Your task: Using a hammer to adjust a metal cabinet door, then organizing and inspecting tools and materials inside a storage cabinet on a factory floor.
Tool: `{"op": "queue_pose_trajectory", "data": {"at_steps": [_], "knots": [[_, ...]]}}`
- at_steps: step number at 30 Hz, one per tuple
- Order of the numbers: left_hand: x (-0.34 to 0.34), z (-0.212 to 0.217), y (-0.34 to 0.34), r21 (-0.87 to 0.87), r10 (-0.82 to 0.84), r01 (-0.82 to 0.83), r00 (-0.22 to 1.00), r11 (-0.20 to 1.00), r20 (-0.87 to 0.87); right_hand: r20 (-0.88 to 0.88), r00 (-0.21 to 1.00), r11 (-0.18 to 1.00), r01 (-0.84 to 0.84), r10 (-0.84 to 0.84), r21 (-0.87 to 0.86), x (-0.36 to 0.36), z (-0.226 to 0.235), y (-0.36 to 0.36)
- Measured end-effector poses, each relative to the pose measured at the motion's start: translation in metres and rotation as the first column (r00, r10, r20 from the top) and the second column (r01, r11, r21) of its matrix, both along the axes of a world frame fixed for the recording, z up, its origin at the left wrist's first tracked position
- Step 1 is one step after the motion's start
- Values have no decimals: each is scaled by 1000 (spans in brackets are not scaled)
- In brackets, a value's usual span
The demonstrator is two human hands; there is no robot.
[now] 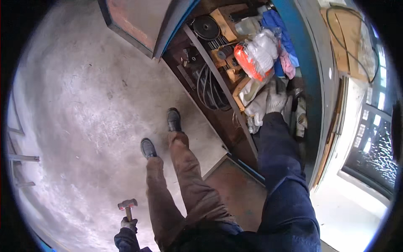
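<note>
My left hand (pixel 129 224), in a greyish glove, is closed round the wooden handle of a hammer (pixel 127 204). Its grey head with red marks points up, above the floor at lower left. My right arm reaches into an open cabinet, where my gloved right hand (pixel 276 101) lies among the things on the upper shelf. Beside it are whitish cloths (pixel 257 105) and, just beyond, a plastic-wrapped bundle of white gloves (pixel 261 52) with an orange part. Dark shapes at my right fingertips blur together, so I cannot make out whether they grip anything.
The shelf also carries a black round disc (pixel 205 27), wooden blocks (pixel 224 23) and blue cloth (pixel 282 29). Coiled black cable (pixel 208 88) lies on the level below. An open cabinet door (pixel 136 21) juts out at the top. A window (pixel 373 138) is at right.
</note>
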State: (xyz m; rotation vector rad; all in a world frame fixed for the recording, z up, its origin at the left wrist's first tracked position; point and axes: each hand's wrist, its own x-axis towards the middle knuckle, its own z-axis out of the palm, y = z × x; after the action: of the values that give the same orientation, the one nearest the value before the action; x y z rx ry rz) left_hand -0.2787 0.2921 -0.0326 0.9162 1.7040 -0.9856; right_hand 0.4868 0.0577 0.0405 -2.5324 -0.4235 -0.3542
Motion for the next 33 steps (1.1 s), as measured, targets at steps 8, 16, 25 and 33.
{"op": "queue_pose_trajectory", "data": {"at_steps": [8, 16, 25, 33], "knots": [[27, 19, 26, 50, -186, 183, 981, 982, 62, -769, 625, 991, 93, -135, -99, -208, -71, -74], [55, 28, 2, -19, -272, 274, 960, 962, 58, -945, 256, 979, 37, -204, -202, -337, -42, -138], [57, 54, -38, -67, -467, 467, 884, 882, 16, -981, 48, 892, 426, -189, -151, -349, -36, -259], [9, 62, -40, -39, -415, 414, 910, 909, -18, -946, 45, 893, 348, -321, -286, -381, 31, -303]]}}
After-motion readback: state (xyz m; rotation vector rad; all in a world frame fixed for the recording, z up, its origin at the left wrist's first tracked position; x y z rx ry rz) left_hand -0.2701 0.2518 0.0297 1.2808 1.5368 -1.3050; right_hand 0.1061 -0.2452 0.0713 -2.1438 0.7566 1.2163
